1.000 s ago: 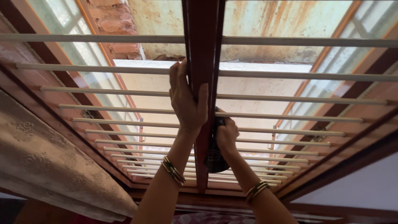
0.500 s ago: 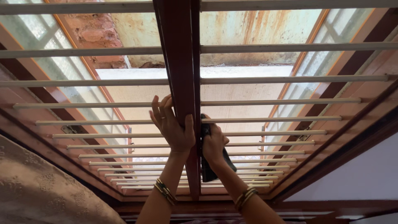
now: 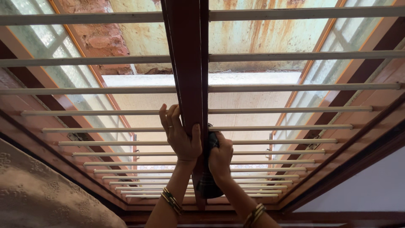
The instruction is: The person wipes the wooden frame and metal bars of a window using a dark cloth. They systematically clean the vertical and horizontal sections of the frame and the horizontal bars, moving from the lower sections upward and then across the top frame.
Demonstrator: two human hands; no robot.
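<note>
A dark reddish-brown wooden upright (image 3: pixel 187 63) runs up the middle of a window frame. My left hand (image 3: pixel 181 137) grips its left side, thumb across the front, with a ring on one finger and bangles at the wrist. My right hand (image 3: pixel 220 158) presses a dark cloth (image 3: pixel 207 185) against the right side of the upright; the cloth hangs down below the hand. The two hands are close together at the same height.
Pale horizontal bars (image 3: pixel 295 88) cross the window on both sides of the upright. Frosted glass shutters (image 3: pixel 46 38) stand open left and right. A stained, rusty wall (image 3: pixel 261 38) lies beyond. A patterned curtain (image 3: pixel 38 194) hangs at lower left.
The view has shifted upward along the upright. Both hands have stayed together on it, the cloth still pressed to its right side.
</note>
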